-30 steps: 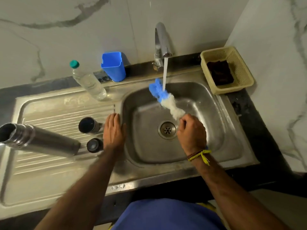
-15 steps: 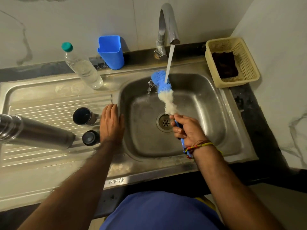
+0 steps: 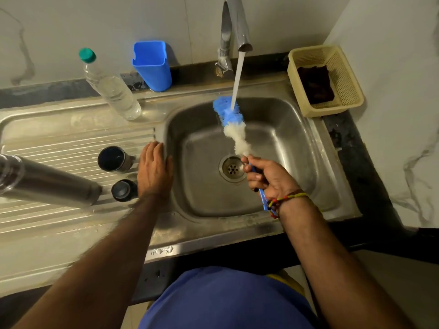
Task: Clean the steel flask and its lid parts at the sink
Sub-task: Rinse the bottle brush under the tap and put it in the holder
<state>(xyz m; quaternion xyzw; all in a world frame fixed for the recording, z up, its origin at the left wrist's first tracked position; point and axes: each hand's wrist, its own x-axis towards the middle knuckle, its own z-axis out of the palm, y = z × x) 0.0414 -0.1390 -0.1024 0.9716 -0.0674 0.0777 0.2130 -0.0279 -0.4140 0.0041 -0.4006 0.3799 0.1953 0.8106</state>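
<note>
A: Why is the right hand (image 3: 268, 179) holding the bottle brush (image 3: 234, 125) out so far over the sink (image 3: 280, 138)?

B: It is gripping the blue handle with fingers curled around it, and the bristle end is sitting right under the stream from the tap (image 3: 235, 24). My guess is the brush is getting wetted or rinsed, and keeping it over the basin is letting the water run straight toward the drain (image 3: 232, 168).

A: And the left hand (image 3: 154, 172)?

B: It is lying flat, fingers straight, on the rim between basin and draining board (image 3: 59, 143). It is holding nothing; it looks like it is just steadying the person.

A: Where is the flask (image 3: 47, 181) sitting?

B: It is lying on its side on the ribbed draining board, open mouth toward the left edge of the view, well away from the water. The grooves are probably stopping it from rolling.

A: The lid parts?

B: The cup (image 3: 114, 160) is lying just beside the left hand, and the small dark stopper (image 3: 123, 193) is sitting nearer us, close to the flask's base. Neither is being touched.

A: Anything else around?

B: A clear water bottle (image 3: 109, 89) and a blue holder (image 3: 152, 65) are standing behind the board, and a yellow basket (image 3: 325, 79) with something dark inside is sitting to the right.

A: So how far along is it?

B: I cannot tell whether the flask is washed yet.
</note>
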